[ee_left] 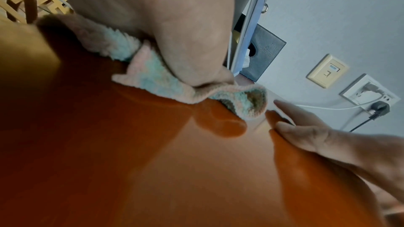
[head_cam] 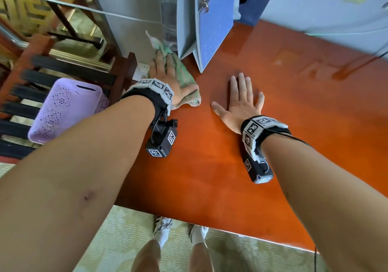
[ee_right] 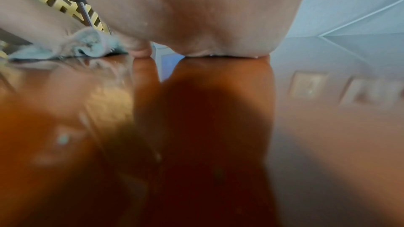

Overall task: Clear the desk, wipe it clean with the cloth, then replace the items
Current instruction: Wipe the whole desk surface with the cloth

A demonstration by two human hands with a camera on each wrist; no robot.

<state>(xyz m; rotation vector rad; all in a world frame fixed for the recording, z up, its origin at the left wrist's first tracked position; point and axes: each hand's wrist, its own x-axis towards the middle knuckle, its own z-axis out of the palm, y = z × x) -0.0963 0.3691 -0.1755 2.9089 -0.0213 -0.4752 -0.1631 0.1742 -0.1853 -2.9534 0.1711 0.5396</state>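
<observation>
- Head view: the left hand lies flat on the cloth at the upper middle of the frame, fingers straight and slightly apart, pressing the green-and-pink cloth onto the far left corner of the orange desk.
- The thumb lies along the cloth's right edge; the cloth's lower corner sticks out beneath it.
- The right hand rests palm down on the bare desk at mid-frame, fingers straight and spread, holding nothing, near the cloth but apart from it.
- A blue folder stands upright on the desk just above and between the hands, its lower left corner just beside the cloth.
- A dark tissue box stands behind the folder at the top of the frame.
- A purple basket sits at mid-left, off the desk.
- Left wrist view: the left palm fills the upper middle, bearing down on the cloth, which bunches beneath it on the desk.
- The right hand's fingers lie flat on the desk at right of centre, just beside the cloth's folded corner.
- A wall socket with plugs shows at right.
- Right wrist view: blurred; the right palm presses on the desk in the upper half, and the cloth lies at upper left. How the fingers lie cannot be told here.
</observation>
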